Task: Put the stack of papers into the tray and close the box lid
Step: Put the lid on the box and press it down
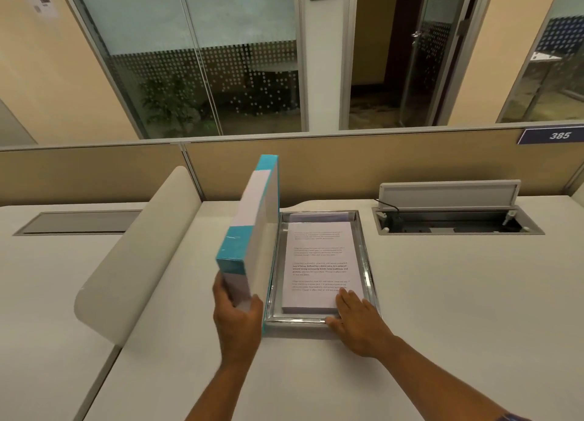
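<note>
A stack of printed white papers (319,262) lies flat inside a shiny metal-rimmed tray (368,275) on the desk. The box lid (249,231), white with teal corners, stands nearly upright along the tray's left side. My left hand (235,319) grips the lid's near bottom corner, thumb on the inner face. My right hand (357,319) rests flat, fingers spread, on the near right corner of the papers and the tray's front rim.
A curved white divider (136,256) rises from the desk left of the lid. An open cable hatch (455,218) with a raised flap sits at the back right, a closed hatch (79,223) at the back left. A beige partition (347,164) runs behind.
</note>
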A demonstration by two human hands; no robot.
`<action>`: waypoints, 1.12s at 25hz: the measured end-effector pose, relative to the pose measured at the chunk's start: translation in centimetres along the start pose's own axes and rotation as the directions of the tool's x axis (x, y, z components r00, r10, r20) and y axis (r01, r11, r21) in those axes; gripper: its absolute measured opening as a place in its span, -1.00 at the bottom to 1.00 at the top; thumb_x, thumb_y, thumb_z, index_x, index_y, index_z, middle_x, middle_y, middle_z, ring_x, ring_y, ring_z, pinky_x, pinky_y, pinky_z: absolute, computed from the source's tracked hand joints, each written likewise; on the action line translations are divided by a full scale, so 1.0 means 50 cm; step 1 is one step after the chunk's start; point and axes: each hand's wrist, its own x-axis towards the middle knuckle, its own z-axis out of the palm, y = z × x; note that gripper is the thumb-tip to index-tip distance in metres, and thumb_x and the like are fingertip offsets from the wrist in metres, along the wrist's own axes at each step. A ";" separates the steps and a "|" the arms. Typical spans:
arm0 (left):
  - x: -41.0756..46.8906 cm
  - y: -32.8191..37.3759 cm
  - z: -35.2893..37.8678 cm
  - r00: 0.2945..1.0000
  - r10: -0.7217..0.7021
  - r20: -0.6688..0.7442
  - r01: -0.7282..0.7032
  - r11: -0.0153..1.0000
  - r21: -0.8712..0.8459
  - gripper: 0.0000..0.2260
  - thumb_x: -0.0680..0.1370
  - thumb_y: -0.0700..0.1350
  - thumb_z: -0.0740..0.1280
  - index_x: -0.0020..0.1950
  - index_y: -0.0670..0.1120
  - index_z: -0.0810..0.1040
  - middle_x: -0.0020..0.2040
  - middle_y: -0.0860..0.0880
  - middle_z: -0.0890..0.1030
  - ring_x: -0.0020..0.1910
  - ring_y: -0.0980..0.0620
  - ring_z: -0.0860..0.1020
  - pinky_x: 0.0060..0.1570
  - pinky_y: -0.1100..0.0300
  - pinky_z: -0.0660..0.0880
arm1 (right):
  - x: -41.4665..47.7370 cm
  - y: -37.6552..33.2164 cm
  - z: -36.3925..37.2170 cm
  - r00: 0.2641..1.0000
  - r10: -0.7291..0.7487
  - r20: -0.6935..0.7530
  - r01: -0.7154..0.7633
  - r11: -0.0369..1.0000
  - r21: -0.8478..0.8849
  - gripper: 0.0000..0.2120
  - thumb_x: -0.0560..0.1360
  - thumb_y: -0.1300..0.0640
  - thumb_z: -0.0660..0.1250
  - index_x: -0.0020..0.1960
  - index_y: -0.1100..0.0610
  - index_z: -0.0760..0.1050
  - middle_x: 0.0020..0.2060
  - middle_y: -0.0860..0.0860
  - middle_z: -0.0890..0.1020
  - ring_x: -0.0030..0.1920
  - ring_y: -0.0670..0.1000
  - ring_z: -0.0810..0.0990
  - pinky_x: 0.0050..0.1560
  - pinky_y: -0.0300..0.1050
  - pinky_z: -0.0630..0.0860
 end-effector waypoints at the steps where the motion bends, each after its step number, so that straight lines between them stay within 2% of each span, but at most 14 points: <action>1: -0.010 0.006 0.017 0.999 0.037 0.039 -0.038 0.999 0.024 -0.26 0.54 -0.35 0.48 0.57 0.13 0.25 0.43 0.15 0.46 0.40 0.15 0.49 0.17 0.19 0.64 | 0.000 0.004 -0.006 1.000 0.001 -0.013 0.000 0.998 0.067 -0.03 0.49 -0.46 -0.29 0.66 0.19 -0.04 0.67 0.12 0.06 0.65 0.15 0.07 0.64 0.13 0.06; 3: -0.022 0.016 0.050 0.990 0.093 0.105 -0.100 0.993 0.057 -0.25 0.53 -0.33 0.50 0.53 0.20 0.26 0.38 0.24 0.44 0.38 0.35 0.43 0.07 0.47 0.57 | -0.004 0.016 -0.017 0.998 -0.017 -0.053 0.033 0.951 0.307 -0.17 0.58 -0.42 -0.10 0.64 0.10 0.02 0.63 0.07 0.19 0.60 0.12 0.20 0.60 0.13 0.20; 4: -0.024 0.015 0.065 0.984 0.117 0.132 -0.128 0.988 0.082 -0.25 0.53 -0.32 0.51 0.53 0.21 0.26 0.39 0.21 0.44 0.39 0.37 0.40 0.07 0.49 0.57 | -0.008 0.023 -0.021 0.998 -0.030 -0.064 0.055 0.898 0.436 -0.22 0.58 -0.44 -0.04 0.62 0.02 0.06 0.60 0.01 0.26 0.57 0.07 0.27 0.57 0.12 0.28; 6: -0.022 0.010 0.096 0.971 0.161 0.178 -0.188 0.971 0.149 -0.23 0.51 -0.32 0.53 0.55 0.18 0.26 0.44 0.15 0.42 0.42 0.29 0.38 0.17 0.29 0.64 | -0.023 0.025 -0.032 0.996 -0.028 -0.083 0.073 0.792 0.606 -0.38 0.59 -0.41 0.06 0.54 -0.13 0.17 0.52 -0.13 0.35 0.51 -0.05 0.35 0.53 0.02 0.36; 8: -0.022 -0.001 0.122 0.944 0.243 0.222 -0.297 0.920 0.255 -0.25 0.50 -0.32 0.53 0.56 0.10 0.28 0.46 0.09 0.43 0.44 0.16 0.40 0.22 0.00 0.68 | -0.035 0.022 -0.048 0.996 0.048 -0.079 0.028 0.660 0.751 -0.45 0.57 -0.35 0.11 0.49 -0.16 0.23 0.42 -0.18 0.40 0.45 -0.04 0.41 0.46 -0.04 0.42; 11: -0.041 -0.011 0.161 0.850 0.368 0.378 -0.511 0.750 0.419 -0.26 0.46 -0.27 0.54 0.56 0.03 0.31 0.46 -0.05 0.51 0.43 -0.06 0.50 0.27 -0.19 0.64 | -0.045 0.032 -0.077 0.972 0.231 -0.046 -0.052 0.404 0.913 -0.50 0.63 -0.31 0.07 0.47 -0.09 0.31 0.33 -0.13 0.50 0.29 -0.03 0.52 0.32 -0.02 0.53; 13: -0.063 -0.023 0.184 0.785 0.351 0.511 -0.601 0.631 0.490 -0.15 0.39 -0.31 0.58 0.57 0.07 0.28 0.46 -0.09 0.54 0.44 -0.13 0.53 0.34 -0.31 0.55 | -0.050 0.047 -0.102 0.949 0.310 -0.061 -0.017 0.242 0.970 -0.56 0.63 -0.30 0.04 0.39 -0.13 0.39 0.28 -0.11 0.58 0.20 -0.03 0.60 0.20 -0.11 0.59; 16: -0.082 -0.044 0.210 0.717 0.279 0.639 -0.672 0.519 0.528 -0.02 0.27 -0.32 0.65 0.58 0.10 0.29 0.47 -0.11 0.55 0.43 -0.24 0.56 0.35 -0.40 0.49 | -0.059 0.066 -0.136 0.921 0.385 -0.061 0.007 0.139 0.990 -0.68 0.61 -0.29 0.07 0.26 -0.20 0.38 0.09 -0.18 0.63 0.05 0.03 0.69 -0.12 -0.17 0.69; 18: -0.082 -0.052 0.222 0.705 0.253 0.663 -0.686 0.480 0.546 0.01 0.24 -0.32 0.67 0.58 0.09 0.29 0.49 -0.11 0.54 0.43 -0.25 0.56 0.36 -0.40 0.48 | -0.065 0.070 -0.151 0.918 0.394 -0.046 -0.011 0.143 0.990 -0.68 0.60 -0.29 0.14 0.26 -0.17 0.39 0.09 -0.12 0.66 0.03 0.08 0.71 -0.13 -0.10 0.71; 21: -0.079 -0.063 0.230 0.693 0.201 0.693 -0.699 0.424 0.576 0.04 0.20 -0.30 0.68 0.59 0.09 0.31 0.50 -0.09 0.52 0.43 -0.25 0.56 0.39 -0.38 0.44 | -0.058 0.082 -0.145 0.921 0.389 0.017 -0.100 0.194 0.976 -0.48 0.45 -0.34 0.29 0.27 -0.04 0.46 0.12 0.02 0.67 0.04 0.15 0.73 -0.02 0.06 0.74; 22: -0.078 -0.068 0.232 0.684 0.183 0.706 -0.708 0.401 0.581 0.05 0.19 -0.29 0.69 0.59 0.09 0.31 0.51 -0.08 0.51 0.44 -0.24 0.56 0.39 -0.37 0.43 | -0.051 0.088 -0.135 0.918 0.394 0.038 -0.140 0.233 0.962 -0.46 0.46 -0.33 0.33 0.29 0.00 0.48 0.12 0.04 0.66 0.05 0.14 0.72 -0.02 0.08 0.74; 24: -0.080 -0.075 0.233 0.659 0.150 0.737 -0.729 0.368 0.577 0.04 0.19 -0.26 0.70 0.59 0.10 0.33 0.52 -0.07 0.50 0.45 -0.24 0.55 0.40 -0.36 0.41 | -0.045 0.095 -0.116 0.907 0.418 0.054 -0.213 0.345 0.914 -0.48 0.54 -0.23 0.37 0.35 0.07 0.47 0.15 0.05 0.63 0.08 0.11 0.68 -0.04 0.05 0.74; 26: -0.084 -0.075 0.229 0.642 0.109 0.759 -0.740 0.346 0.577 0.02 0.19 -0.23 0.70 0.57 0.09 0.36 0.52 -0.07 0.51 0.45 -0.24 0.55 0.41 -0.34 0.41 | -0.040 0.106 -0.094 0.897 0.441 -0.008 -0.251 0.525 0.813 -0.51 0.58 -0.19 0.35 0.37 0.10 0.48 0.20 0.05 0.62 0.12 0.07 0.65 0.00 0.01 0.73; 28: -0.089 -0.079 0.219 0.633 0.089 0.769 -0.749 0.320 0.580 -0.03 0.20 -0.20 0.69 0.56 0.09 0.39 0.53 -0.06 0.52 0.46 -0.24 0.54 0.41 -0.32 0.42 | -0.039 0.114 -0.084 0.899 0.432 -0.070 -0.261 0.657 0.708 -0.53 0.60 -0.20 0.31 0.35 0.11 0.51 0.21 0.06 0.64 0.11 0.04 0.63 0.07 -0.03 0.68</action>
